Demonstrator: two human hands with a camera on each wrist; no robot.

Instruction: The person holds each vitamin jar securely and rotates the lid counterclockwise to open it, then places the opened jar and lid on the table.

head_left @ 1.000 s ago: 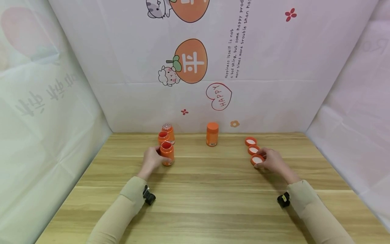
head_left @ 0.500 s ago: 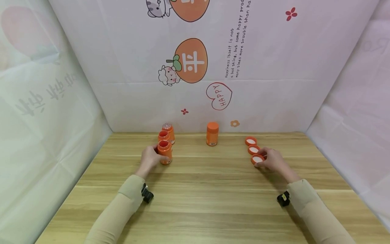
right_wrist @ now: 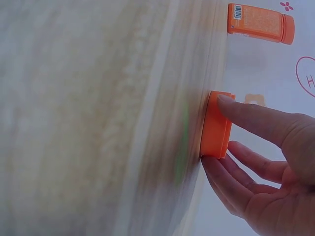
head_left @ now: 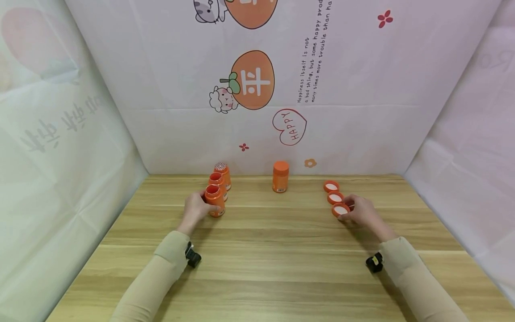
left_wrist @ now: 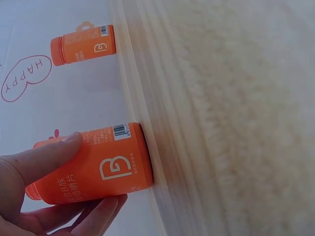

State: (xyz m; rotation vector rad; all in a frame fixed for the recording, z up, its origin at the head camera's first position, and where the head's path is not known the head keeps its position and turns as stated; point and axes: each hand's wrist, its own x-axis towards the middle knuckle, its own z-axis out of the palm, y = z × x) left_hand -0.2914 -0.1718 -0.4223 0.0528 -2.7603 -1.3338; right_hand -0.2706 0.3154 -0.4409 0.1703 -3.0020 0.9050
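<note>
Head view: both forearms reach forward over the wooden table (head_left: 277,264), hands well apart, a black wrist camera strapped at each cuff.
Left hand (head_left: 196,208): clamped round the near orange bottle (head_left: 216,203), thumb along one side, fingers on the other; forearm slants inward from the lower left.
Near bottle: open mouth up, roughly upright, frontmost of the left-hand row, its base at the tabletop.
Right hand (head_left: 360,211): pinching the near orange lid (head_left: 341,210) between thumb and fingers; forearm slants in from the lower right.
Near lid: white inside facing up, flat on the wood, close against the middle lid (head_left: 335,198); the far lid (head_left: 331,186) lies behind that.
Behind the left hand: the middle bottle (head_left: 216,178), then the far bottle (head_left: 226,175) by the back edge.
Between the hands: a wide stretch of wood, with the capped bottle (head_left: 280,178) upright near the back edge.
Edges: a printed back sheet (head_left: 181,138) rises at the table's rear; pale side sheets (head_left: 68,192) flank it, well outside both hands.
</note>
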